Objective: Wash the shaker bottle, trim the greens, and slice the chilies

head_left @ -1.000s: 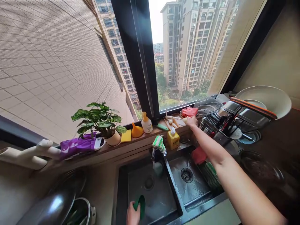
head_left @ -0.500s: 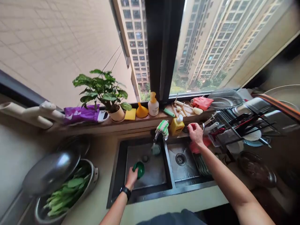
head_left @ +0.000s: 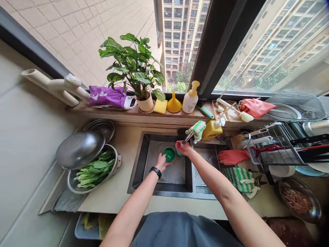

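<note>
My left hand (head_left: 161, 162) grips a small green bowl (head_left: 169, 154) by its edge above the left basin of a dark steel double sink (head_left: 167, 161). A black watch (head_left: 155, 172) sits on that wrist. My right hand (head_left: 183, 148) reaches out flat, palm up, just below the arched faucet (head_left: 189, 137), holding nothing. A small green object (head_left: 179, 153) shows beneath its fingers, partly hidden. A green-and-white knitted cloth (head_left: 196, 129) hangs at the faucet.
A steel bowl of leafy greens (head_left: 96, 171) under a steel lid (head_left: 80, 149) stands left of the sink. On the right lie red rubber gloves (head_left: 232, 156), a striped cloth (head_left: 239, 180) and a dish rack (head_left: 275, 147). A yellow bottle (head_left: 212, 129) stands behind the sink.
My right hand has come down from the windowsill to the faucet. My left hand has raised the green bowl over the left basin. The view has tilted and swung toward the sink.
</note>
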A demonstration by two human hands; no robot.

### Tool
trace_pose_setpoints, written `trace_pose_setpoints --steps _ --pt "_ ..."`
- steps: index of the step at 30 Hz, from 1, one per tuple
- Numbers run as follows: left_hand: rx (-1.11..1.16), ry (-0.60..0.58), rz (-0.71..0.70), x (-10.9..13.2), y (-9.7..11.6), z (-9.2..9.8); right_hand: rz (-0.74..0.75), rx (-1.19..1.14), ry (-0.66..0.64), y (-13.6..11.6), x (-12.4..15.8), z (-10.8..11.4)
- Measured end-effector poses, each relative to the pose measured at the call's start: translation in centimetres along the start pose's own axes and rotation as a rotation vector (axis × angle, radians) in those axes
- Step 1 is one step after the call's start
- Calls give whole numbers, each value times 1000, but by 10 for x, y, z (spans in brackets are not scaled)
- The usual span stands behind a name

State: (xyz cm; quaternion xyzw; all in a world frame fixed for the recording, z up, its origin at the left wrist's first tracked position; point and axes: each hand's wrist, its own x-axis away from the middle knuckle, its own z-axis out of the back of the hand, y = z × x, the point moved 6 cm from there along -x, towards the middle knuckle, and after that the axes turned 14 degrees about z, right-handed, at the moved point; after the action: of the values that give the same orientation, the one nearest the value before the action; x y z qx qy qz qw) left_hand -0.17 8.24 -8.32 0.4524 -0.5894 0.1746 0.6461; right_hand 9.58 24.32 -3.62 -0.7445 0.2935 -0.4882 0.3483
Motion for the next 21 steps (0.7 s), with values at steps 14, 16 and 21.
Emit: trace_pose_setpoints --steps 14,16,21 --pt "31 -167 38 -19 8 -32 -11 279 -197 34 33 34" --pt "11 -211 28 -19 7 -47 -30 175 -182 32 33 39" --pt "-78 -285 -68 -18 7 -90 25 112 -97 20 26 59"
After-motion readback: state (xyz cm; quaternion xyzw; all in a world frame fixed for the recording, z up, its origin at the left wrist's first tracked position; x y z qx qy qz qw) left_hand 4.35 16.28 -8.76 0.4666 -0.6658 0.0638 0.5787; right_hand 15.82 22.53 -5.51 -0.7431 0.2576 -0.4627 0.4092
